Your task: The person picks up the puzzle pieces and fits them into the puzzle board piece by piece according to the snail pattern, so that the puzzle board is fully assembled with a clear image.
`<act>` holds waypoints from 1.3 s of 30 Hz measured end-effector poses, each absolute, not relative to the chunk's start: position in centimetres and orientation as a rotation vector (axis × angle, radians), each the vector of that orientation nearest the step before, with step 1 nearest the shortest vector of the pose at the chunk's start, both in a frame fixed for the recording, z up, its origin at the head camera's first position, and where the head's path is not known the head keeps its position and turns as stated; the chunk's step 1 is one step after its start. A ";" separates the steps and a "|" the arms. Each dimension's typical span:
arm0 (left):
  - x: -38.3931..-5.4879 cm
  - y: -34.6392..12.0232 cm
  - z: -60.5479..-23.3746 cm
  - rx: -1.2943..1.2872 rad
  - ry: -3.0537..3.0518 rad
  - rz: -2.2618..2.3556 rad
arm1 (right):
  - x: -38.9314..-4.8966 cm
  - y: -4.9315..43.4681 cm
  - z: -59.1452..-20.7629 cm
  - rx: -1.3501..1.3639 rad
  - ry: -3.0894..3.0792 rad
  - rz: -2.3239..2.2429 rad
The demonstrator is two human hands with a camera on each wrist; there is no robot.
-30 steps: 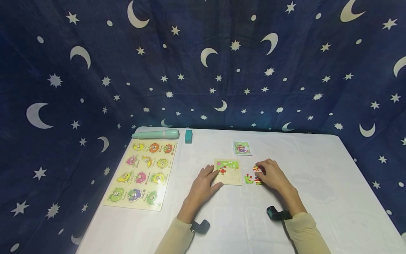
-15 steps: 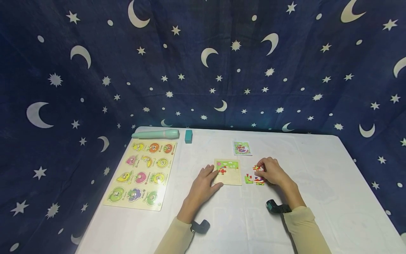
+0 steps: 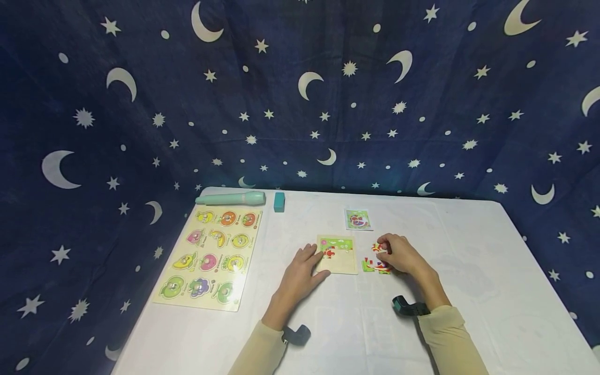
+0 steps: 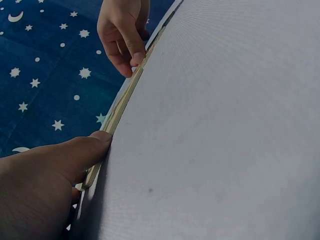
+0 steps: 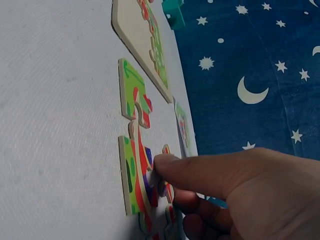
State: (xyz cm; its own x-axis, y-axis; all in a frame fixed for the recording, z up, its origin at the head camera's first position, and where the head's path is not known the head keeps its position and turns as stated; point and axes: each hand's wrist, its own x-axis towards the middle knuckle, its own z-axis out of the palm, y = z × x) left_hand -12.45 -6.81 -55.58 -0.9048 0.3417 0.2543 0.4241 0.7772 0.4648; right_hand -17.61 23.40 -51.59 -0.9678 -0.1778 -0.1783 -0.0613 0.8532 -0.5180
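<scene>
My left hand (image 3: 300, 273) rests at the left side of a small wooden puzzle board (image 3: 344, 263), its fingers extended and the thumb along the near edge. Green pieces and a red one sit in the board's upper part; the lower part shows bare wood. To its right, my right hand (image 3: 404, 256) pinches a red and purple puzzle piece (image 5: 163, 188) between thumb and fingers, which partly hide it. Loose puzzle pieces lie around those fingertips, among them a green-cornered one (image 5: 131, 90) and a green, red and purple one (image 5: 131, 175).
Behind the board lies a small picture card (image 3: 358, 220). At left lies a fruit puzzle board (image 3: 220, 307), with a mint-green microphone-shaped thing (image 3: 229, 199) and a teal block (image 3: 279, 202) beyond. A starry cloth (image 3: 281, 94) hangs behind the white table (image 3: 492, 291).
My right hand has shifted slightly among the loose pieces, and more of the lower pieces shows past its fingers. My left hand has stayed at the small board.
</scene>
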 end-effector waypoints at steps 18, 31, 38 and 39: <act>-12.5 -6.9 -55.5 -0.629 -2.808 -0.766 | -17.3 22.9 -50.9 -0.118 2.841 -0.720; -12.5 -6.8 -55.4 -0.621 -2.804 -0.772 | -16.9 22.8 -50.7 -0.117 2.845 -0.894; -12.5 -6.8 -55.4 -0.623 -2.807 -0.770 | -16.6 22.2 -50.3 -0.232 2.888 -0.918; -12.4 -6.8 -55.4 -0.625 -2.804 -0.769 | -16.6 22.0 -50.4 -0.242 2.894 -0.928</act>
